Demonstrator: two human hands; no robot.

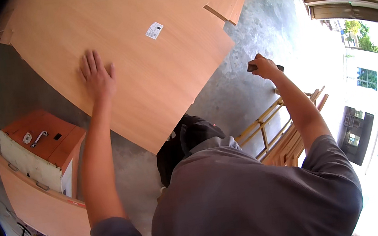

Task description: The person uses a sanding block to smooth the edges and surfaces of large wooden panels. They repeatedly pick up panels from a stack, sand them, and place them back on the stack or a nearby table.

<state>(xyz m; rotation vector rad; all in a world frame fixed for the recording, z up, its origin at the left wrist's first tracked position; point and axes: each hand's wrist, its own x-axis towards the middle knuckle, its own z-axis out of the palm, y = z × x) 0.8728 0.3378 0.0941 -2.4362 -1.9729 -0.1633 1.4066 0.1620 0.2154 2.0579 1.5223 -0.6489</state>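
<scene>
A large light-brown wood panel (146, 85) lies in front of me, with a white label (154, 31) stuck on its face. My left hand (98, 80) rests flat on it near the left edge, fingers stretched out and empty. My right hand (266, 66) is off to the right of the panel, above the concrete floor and apart from the wood. Its fingers are closed around a small dark block (252, 67), whose ends show on either side of the hand; its exact kind is hidden by the grip.
To the left stands an orange-topped cabinet (43, 132) with a metal handle-like part on it. A long panel with handles (37, 195) leans beside it. At the right, a yellow metal frame (262, 125) carries wooden strips (288, 148). A smaller board (231, 5) lies at the far end.
</scene>
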